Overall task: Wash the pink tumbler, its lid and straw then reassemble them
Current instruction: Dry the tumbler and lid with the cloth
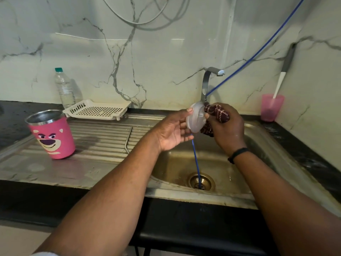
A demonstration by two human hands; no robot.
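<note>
Left grip [175, 129] pinching lid [196, 117] edge, right grip [226, 126] pressing cloth [217, 112] against it

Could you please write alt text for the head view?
Over a steel sink, the left hand holds a clear lid while the right hand rubs it with a maroon cloth. A pink tumbler stands on the drainboard.

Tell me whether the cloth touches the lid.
Touching: the head view shows the dark red cloth in the right hand pressed against the clear lid.

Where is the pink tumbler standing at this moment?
In the head view, the pink tumbler stands lidless on the sink's ribbed drainboard at the left, in front of the white drying tray.
</note>
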